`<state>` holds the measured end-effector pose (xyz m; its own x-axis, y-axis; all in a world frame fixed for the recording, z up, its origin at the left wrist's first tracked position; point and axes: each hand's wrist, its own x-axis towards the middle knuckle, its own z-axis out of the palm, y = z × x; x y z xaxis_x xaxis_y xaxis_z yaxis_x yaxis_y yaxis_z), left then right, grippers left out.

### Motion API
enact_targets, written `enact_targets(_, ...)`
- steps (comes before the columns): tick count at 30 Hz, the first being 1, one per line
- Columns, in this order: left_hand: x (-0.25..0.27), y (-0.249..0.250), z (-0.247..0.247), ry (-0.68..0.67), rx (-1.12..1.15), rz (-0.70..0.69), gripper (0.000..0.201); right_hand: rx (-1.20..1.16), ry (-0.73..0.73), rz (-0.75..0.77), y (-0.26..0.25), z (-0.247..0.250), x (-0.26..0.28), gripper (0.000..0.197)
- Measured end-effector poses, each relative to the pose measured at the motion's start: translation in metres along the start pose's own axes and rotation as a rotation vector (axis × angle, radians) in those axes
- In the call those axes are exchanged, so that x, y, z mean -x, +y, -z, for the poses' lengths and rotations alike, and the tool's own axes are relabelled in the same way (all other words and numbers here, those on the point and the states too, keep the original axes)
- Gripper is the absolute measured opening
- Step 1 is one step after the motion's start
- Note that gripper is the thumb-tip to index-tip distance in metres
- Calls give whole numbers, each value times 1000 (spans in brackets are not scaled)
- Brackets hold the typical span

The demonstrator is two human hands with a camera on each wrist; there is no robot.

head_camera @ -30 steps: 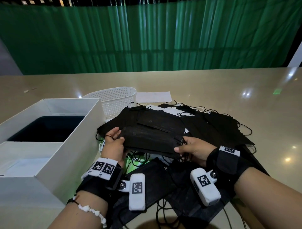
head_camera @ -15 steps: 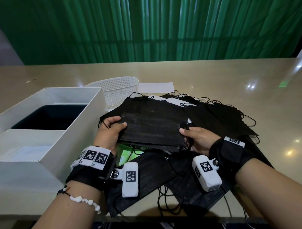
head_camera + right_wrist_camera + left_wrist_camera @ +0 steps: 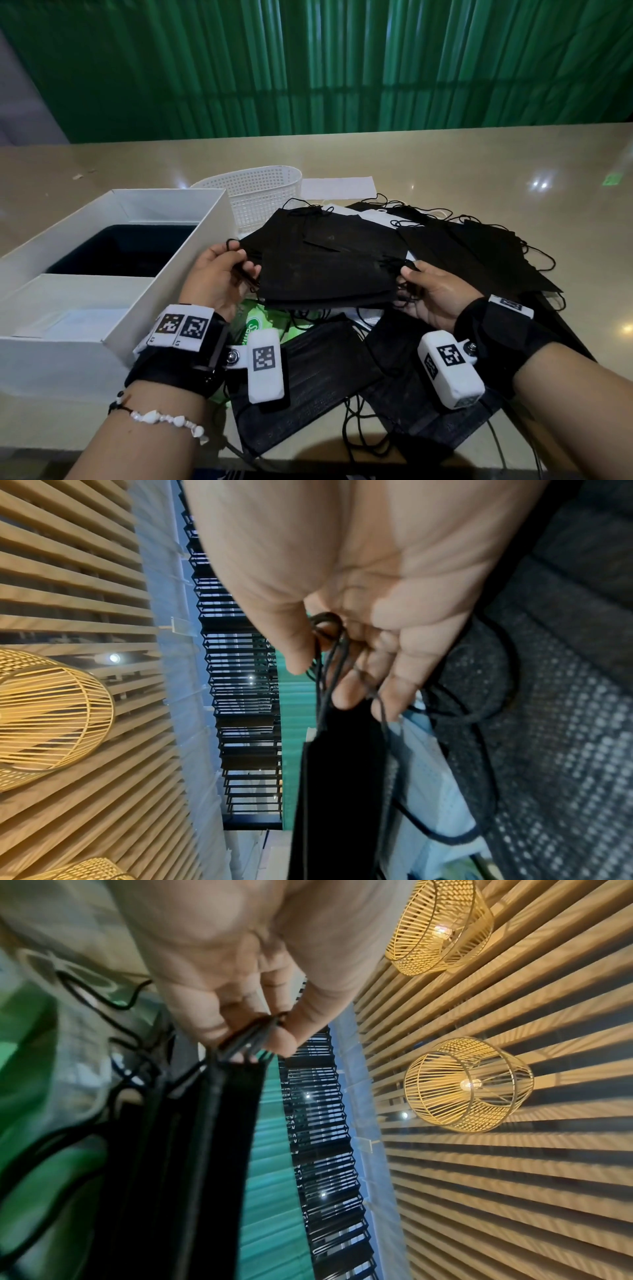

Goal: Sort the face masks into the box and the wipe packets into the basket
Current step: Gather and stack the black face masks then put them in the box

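hands [image 3: 219,277] [image 3: 435,291] pinch black masks [image 3: 325,270] over beige table [image 3: 445,161]; green curtain [image 3: 308,68] behind.

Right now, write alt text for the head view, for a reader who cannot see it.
Both hands, the left hand and right hand, hold a stack of black face masks above a mask pile on a beige table. An open white box sits left, a white basket behind, a green wipe packet underneath.

left hand [image 3: 219,277]: bare; black wrist strap, white band with two square black-and-white markers, white camera block hung by a screw; bead-and-shell bracelet | right hand [image 3: 435,294]: bare; black strap, marker tag, white marked camera block
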<state>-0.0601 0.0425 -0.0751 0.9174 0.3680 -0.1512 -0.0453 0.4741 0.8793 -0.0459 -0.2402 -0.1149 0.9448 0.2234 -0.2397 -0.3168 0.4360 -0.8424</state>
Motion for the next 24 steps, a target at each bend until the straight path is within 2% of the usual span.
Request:
enact_targets(4,-3,4,1,49,-46,-4,24,-99,12,55,1,2,-3,21)
enact_targets(9,3,-16,1,-34,-257,23,27,-54,-29,63,-1,2,0,33)
enact_targets(12,4,-19,2,-27,-322,24,29,-1,-42,63,-2,1,3,32)
enact_targets(16,5,-14,1,-39,-380,19,34,38,-27,70,-3,-1,5,20)
enact_targets(21,4,-15,4,-27,-398,59,33,-6,-22,119,-4,0,5,28)
enact_targets(24,4,-19,11,-25,-542,98,29,-2,-16,138,-3,0,6,32)
